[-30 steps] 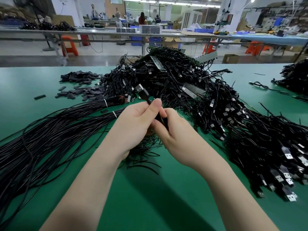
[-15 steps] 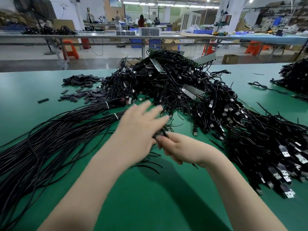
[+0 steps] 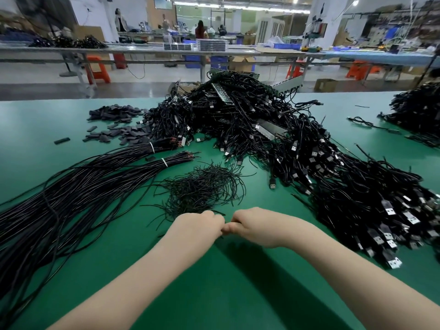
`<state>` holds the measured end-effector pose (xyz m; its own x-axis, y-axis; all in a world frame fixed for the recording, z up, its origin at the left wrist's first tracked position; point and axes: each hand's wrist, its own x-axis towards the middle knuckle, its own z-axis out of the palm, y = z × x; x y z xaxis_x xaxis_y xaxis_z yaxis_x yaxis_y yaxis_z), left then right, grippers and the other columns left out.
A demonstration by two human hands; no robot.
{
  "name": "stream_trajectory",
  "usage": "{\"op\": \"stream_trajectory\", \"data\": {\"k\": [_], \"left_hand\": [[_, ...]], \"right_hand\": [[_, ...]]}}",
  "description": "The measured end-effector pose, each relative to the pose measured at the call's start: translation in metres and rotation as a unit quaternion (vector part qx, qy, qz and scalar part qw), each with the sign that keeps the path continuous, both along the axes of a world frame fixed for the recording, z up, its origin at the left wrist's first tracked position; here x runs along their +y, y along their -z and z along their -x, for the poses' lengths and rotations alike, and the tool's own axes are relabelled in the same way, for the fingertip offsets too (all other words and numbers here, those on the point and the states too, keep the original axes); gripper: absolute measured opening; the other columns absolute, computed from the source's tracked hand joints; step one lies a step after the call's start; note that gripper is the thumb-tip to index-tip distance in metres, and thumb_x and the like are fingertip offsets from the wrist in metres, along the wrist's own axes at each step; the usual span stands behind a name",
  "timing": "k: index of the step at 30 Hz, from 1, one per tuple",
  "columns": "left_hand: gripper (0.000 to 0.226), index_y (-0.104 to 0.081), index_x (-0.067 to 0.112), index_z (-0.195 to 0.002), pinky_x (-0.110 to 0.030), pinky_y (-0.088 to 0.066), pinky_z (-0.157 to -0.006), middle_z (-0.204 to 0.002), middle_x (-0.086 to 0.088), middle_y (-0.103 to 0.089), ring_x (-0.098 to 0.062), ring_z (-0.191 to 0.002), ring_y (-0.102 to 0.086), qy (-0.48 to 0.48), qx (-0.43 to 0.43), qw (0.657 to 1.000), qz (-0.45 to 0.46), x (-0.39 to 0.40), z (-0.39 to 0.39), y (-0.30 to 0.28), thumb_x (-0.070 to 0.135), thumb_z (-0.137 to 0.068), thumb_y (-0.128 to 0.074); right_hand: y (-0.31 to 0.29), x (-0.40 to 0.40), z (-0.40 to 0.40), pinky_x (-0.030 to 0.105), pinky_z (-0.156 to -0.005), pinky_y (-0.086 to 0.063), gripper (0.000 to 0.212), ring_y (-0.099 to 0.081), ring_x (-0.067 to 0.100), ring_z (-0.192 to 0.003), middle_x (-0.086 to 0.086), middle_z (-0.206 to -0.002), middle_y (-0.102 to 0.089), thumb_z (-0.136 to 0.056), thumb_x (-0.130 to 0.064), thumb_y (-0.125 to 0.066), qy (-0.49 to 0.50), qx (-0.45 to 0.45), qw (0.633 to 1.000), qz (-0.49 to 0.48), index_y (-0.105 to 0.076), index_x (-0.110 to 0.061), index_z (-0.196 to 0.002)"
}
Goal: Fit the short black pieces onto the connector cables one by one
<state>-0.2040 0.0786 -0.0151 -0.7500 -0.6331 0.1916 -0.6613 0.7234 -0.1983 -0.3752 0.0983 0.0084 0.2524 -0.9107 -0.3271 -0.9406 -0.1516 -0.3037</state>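
My left hand (image 3: 198, 225) and my right hand (image 3: 258, 226) are curled low over the green table (image 3: 221, 289), knuckles and thumbs touching. A sliver of a small black piece (image 3: 222, 236) shows under where they meet; the rest is hidden. Short black pieces (image 3: 114, 113) lie heaped at the far left, with more scattered (image 3: 128, 135) nearer. The big tangle of connector cables (image 3: 262, 129) fills the middle and spreads right, with USB plugs (image 3: 390, 210) showing. One loose plug (image 3: 272, 184) lies at the tangle's near edge.
Tied bundles of long black cables (image 3: 71, 186) sweep across the left. A tangle of thin black wire bits (image 3: 202, 186) lies just beyond my hands. Another cable heap (image 3: 419, 110) sits far right. One stray black piece (image 3: 62, 140) lies left. Benches and people stand behind.
A second ago both hands held a connector cable up near the big tangle. That cable has left my hands, which have drawn back toward me and curled together low over the table.
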Motion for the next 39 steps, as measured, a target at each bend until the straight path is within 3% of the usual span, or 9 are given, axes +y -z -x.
{"op": "stream_trajectory", "data": {"k": [4,8,11,14,18,23,29,32,39], "left_hand": [[0.031,-0.053,0.02,-0.073,-0.019,-0.02,-0.041,-0.06,0.003,-0.053,-0.017,-0.038,-0.052,-0.033,0.086,0.996,-0.012,-0.005,-0.001,0.001,0.036,-0.077,-0.079],[0.036,-0.035,0.017,-0.076,-0.031,-0.03,-0.047,-0.065,0.005,-0.046,-0.016,-0.052,-0.043,-0.19,0.361,0.902,-0.14,-0.019,-0.003,0.012,0.04,-0.104,-0.027],[0.038,-0.035,0.018,-0.07,-0.032,-0.03,-0.05,-0.06,0.001,-0.041,-0.016,-0.052,-0.036,-0.197,0.501,0.828,-0.155,-0.014,0.002,0.021,0.036,-0.104,-0.029],[0.04,-0.036,0.017,-0.069,-0.032,-0.029,-0.049,-0.058,0.003,-0.038,-0.015,-0.05,-0.034,-0.164,0.52,0.823,-0.163,-0.011,0.004,0.03,0.041,-0.101,-0.027],[0.053,-0.042,0.012,-0.073,-0.033,-0.031,-0.05,-0.059,0.004,-0.043,-0.013,-0.052,-0.038,-0.14,0.526,0.824,-0.156,-0.015,0.002,0.033,0.057,-0.09,-0.018],[0.049,-0.049,0.009,-0.082,-0.029,-0.03,-0.056,-0.07,-0.005,-0.056,-0.028,-0.069,-0.054,-0.135,0.516,0.831,-0.158,-0.016,0.005,0.038,0.049,-0.096,-0.024],[0.036,-0.034,0.024,-0.067,-0.026,-0.024,-0.049,-0.055,0.009,-0.038,-0.007,-0.047,-0.033,-0.141,0.521,0.828,-0.154,-0.017,0.005,0.035,0.032,-0.102,-0.034],[0.04,-0.032,0.019,-0.065,-0.032,-0.024,-0.045,-0.053,0.004,-0.033,-0.013,-0.046,-0.027,-0.128,0.527,0.827,-0.15,-0.017,0.005,0.035,0.031,-0.103,-0.035],[0.041,-0.031,0.02,-0.064,-0.029,-0.024,-0.045,-0.052,0.006,-0.032,-0.011,-0.045,-0.026,-0.135,0.522,0.831,-0.139,-0.018,0.005,0.034,0.038,-0.101,-0.031]], "right_hand": [[0.003,-0.004,0.01,0.025,-0.057,-0.043,0.041,-0.056,0.013,-0.064,0.0,-0.076,-0.063,-0.094,-0.056,-0.045,0.067,-0.155,0.985,0.033,-0.057,-0.018,-0.086],[0.003,-0.02,0.031,0.019,-0.048,-0.041,0.044,-0.06,0.01,-0.06,-0.002,-0.08,-0.069,-0.095,-0.062,-0.037,0.293,-0.473,0.829,0.064,-0.062,-0.027,-0.102],[0.027,-0.034,0.029,0.019,-0.054,-0.044,0.035,-0.061,0.006,-0.072,-0.004,-0.092,-0.068,-0.094,-0.053,-0.05,0.377,-0.31,0.85,0.199,-0.064,-0.022,-0.102],[0.047,-0.043,0.017,0.027,-0.063,-0.048,0.039,-0.06,0.014,-0.077,-0.004,-0.092,-0.066,-0.092,-0.05,-0.055,0.384,-0.133,0.885,0.227,-0.067,-0.018,-0.11],[0.042,-0.064,0.013,0.022,-0.051,-0.038,0.037,-0.052,0.019,-0.055,0.001,-0.072,-0.063,-0.09,-0.048,-0.06,0.42,-0.024,0.888,0.187,-0.07,-0.013,-0.081],[0.032,-0.084,0.016,0.024,-0.052,-0.036,0.031,-0.052,0.02,-0.06,0.003,-0.075,-0.061,-0.089,-0.04,-0.065,0.436,-0.02,0.893,0.112,-0.064,-0.009,-0.083],[0.023,-0.086,0.02,0.023,-0.048,-0.028,0.038,-0.036,0.018,-0.049,0.002,-0.06,-0.042,-0.096,-0.023,-0.054,0.393,-0.022,0.914,0.097,-0.04,-0.013,-0.063],[0.022,-0.079,0.021,0.023,-0.047,-0.031,0.03,-0.04,0.019,-0.048,0.003,-0.059,-0.052,-0.097,-0.023,-0.055,0.36,-0.109,0.917,0.135,-0.062,-0.007,-0.073],[0.026,-0.058,0.026,0.037,-0.088,-0.054,0.024,-0.066,0.014,-0.087,-0.002,-0.096,-0.073,-0.091,-0.02,-0.063,0.34,-0.294,0.878,0.166,-0.07,-0.014,-0.113]]}}
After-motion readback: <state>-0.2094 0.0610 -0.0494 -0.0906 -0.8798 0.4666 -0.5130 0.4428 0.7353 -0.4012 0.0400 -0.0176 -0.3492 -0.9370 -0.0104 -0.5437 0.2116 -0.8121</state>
